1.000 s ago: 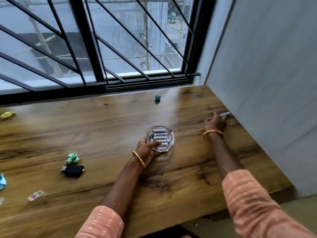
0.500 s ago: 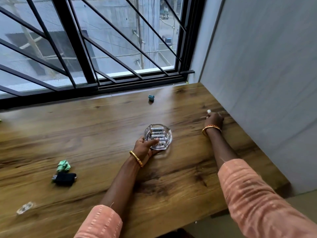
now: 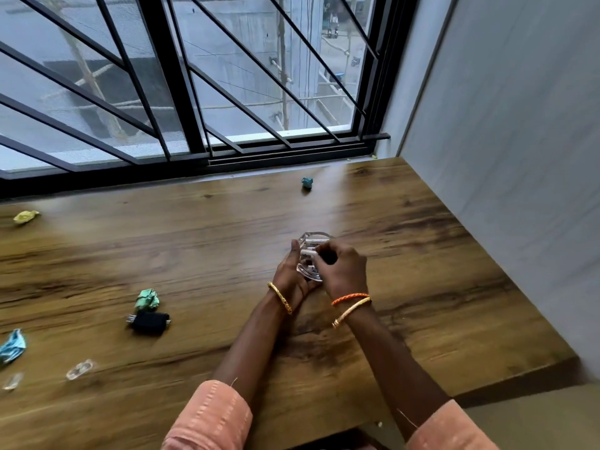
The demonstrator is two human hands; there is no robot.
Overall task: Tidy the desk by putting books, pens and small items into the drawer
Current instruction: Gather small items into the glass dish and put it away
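While your left hand (image 3: 293, 277) cups the glass dish (image 3: 312, 275) and your right hand (image 3: 341, 271) pinches a white cylinder (image 3: 308, 254), a careless release could tip it off the bench (image 3: 438, 303).

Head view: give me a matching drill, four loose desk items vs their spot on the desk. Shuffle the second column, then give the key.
Items:
1. glass dish
2. black adapter
3. teal paper ball
4. yellow wrapper

Spots:
A. far left, near the window side
B. between the left hand and right hand, mid desk
C. just in front of a crumpled green paper, left of the arms
D. alone at the back, close to the window frame

Pairs: 1-B, 2-C, 3-D, 4-A
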